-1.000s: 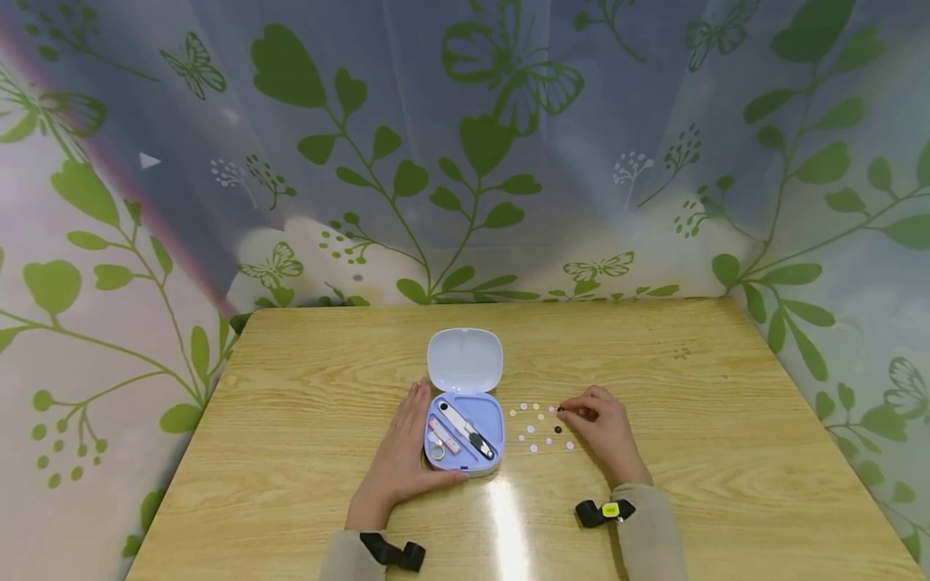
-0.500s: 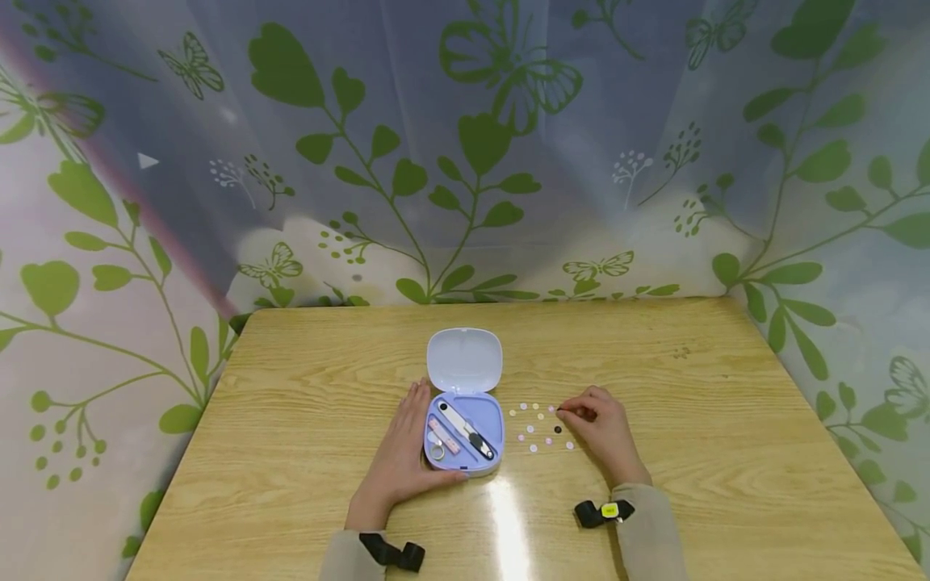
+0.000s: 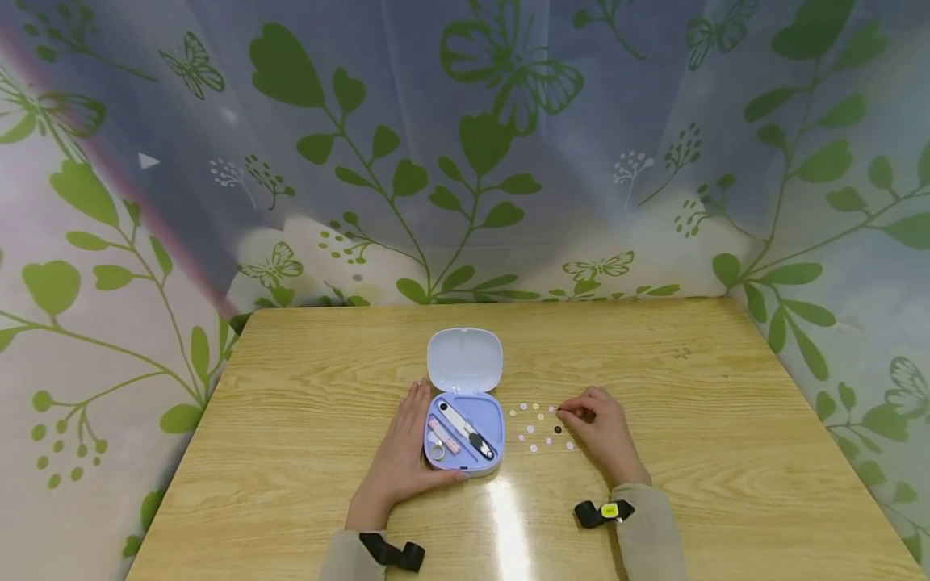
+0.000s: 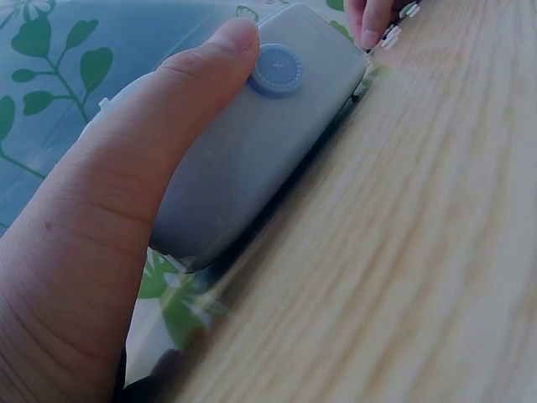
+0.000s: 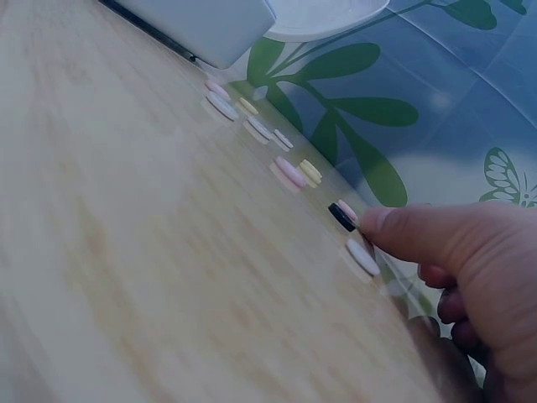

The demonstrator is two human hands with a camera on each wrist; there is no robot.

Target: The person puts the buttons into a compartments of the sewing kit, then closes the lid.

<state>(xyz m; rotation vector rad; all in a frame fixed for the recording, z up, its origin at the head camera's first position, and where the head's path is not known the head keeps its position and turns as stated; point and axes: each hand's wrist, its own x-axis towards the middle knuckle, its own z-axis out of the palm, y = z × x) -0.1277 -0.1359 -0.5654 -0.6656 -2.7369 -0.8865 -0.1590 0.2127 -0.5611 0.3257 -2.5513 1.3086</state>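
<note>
In the head view, a blue sewing box (image 3: 492, 432) stands on the table with its white lid (image 3: 465, 359) raised. Inside lie white-and-black thread snips (image 3: 461, 425), a pink tape-like strip (image 3: 445, 436) and a silvery ring (image 3: 437, 452). My left hand (image 3: 403, 452) rests against the box, straight fingers along its left side, thumb across its front. My right hand (image 3: 601, 424) pinches a small dark button between thumb and forefinger, mostly hidden by the fingertips. Another black button (image 3: 558, 429) lies just below them.
Several white, pink and yellow buttons lie loose between the box and my right hand, such as a white button (image 3: 534, 448). The wooden table (image 3: 291, 403) ends at the back against a leaf-patterned curtain (image 3: 465, 161). The left wrist view shows a round blue catch (image 4: 278, 70) on the box front.
The dark button at my right fingertips shows less than a second ago, as the fingers have shifted slightly over it. My left hand and the box have stayed put.
</note>
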